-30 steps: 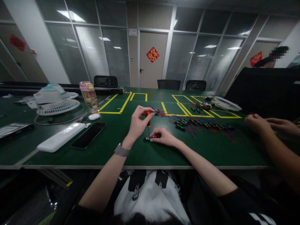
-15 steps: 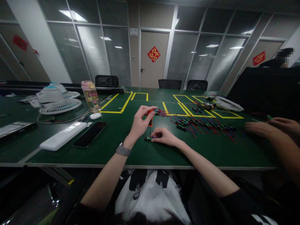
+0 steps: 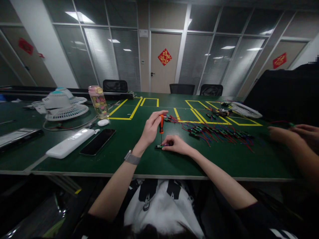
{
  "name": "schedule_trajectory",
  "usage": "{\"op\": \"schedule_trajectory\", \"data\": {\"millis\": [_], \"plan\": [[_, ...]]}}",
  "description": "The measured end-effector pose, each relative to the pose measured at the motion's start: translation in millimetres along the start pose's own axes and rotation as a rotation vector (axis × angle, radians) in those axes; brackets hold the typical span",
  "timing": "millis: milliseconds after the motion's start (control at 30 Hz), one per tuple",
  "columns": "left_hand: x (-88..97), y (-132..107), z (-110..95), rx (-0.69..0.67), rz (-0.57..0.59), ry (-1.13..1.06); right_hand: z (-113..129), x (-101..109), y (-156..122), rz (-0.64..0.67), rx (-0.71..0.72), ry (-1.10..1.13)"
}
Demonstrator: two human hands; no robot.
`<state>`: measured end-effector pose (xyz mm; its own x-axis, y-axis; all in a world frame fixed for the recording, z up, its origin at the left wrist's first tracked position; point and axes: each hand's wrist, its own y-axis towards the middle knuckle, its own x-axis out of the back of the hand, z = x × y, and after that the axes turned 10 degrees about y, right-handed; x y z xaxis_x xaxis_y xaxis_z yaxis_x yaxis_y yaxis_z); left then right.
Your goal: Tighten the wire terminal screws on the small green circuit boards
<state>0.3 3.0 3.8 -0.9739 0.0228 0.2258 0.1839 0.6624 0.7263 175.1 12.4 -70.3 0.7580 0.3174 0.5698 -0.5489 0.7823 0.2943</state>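
An orange-and-black screwdriver (image 3: 161,124) stands upright, its tip down at a small green circuit board (image 3: 158,147) on the table. My left hand (image 3: 151,124), with a watch on its wrist, is at the handle. Its fingers stretch over the handle top and the handle rests against the hand; the thumb is mostly hidden. My right hand (image 3: 174,145) lies low on the table, thumb and fingertips pinched on the board's right end, close to the screwdriver shaft. Wires at that end are partly covered by the fingers.
Several green boards with red and blue wires (image 3: 219,132) lie to the right. A phone (image 3: 98,142), a white power bank (image 3: 71,143), a bottle (image 3: 98,102) and a white fan (image 3: 66,108) stand left. A co-worker's hands (image 3: 286,135) hold a wired piece at far right.
My left thumb has moved off the front of the screwdriver handle, and the fingers have straightened. My right hand keeps its pinch on the board. The view has shifted slightly.
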Motion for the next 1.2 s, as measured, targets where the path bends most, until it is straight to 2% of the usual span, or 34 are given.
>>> {"op": "schedule_trajectory", "data": {"millis": [100,300,367,500,567,700,900,1067,1133,1200], "plan": [[-0.1,0.3,-1.3,0.073,0.080,-0.136,1.2,-0.3,-0.3,-0.004,0.002,0.000],[-2.2,-1.9,0.1,0.011,-0.085,0.114,2.4,-1.0,-0.6,-0.017,-0.003,0.001],[-1.7,-1.6,0.4,0.014,-0.042,0.072,2.6,-1.2,-0.6,-0.027,-0.009,-0.001],[-0.6,0.2,1.7,0.061,0.056,-0.151,3.7,-1.2,-0.9,-0.035,-0.018,-0.005],[-0.6,0.4,2.0,0.075,0.014,-0.131,4.4,-0.9,-1.0,-0.038,-0.023,-0.010],[-1.0,-0.2,0.0,0.051,-0.089,0.049,4.4,-0.8,-1.0,-0.036,-0.026,-0.024],[-1.1,-0.2,-0.1,0.068,0.053,-0.115,4.0,-1.4,-1.1,-0.048,-0.027,-0.015],[-1.8,-0.8,1.2,0.049,-0.083,0.063,5.1,-1.4,-1.2,-0.049,-0.024,-0.012],[-1.6,-0.7,0.4,0.036,-0.057,0.062,4.9,-1.4,-1.0,-0.049,-0.031,-0.013],[-1.2,-0.4,-0.9,0.045,0.022,-0.029,4.7,-1.3,-0.8,-0.045,-0.041,-0.015]]}}
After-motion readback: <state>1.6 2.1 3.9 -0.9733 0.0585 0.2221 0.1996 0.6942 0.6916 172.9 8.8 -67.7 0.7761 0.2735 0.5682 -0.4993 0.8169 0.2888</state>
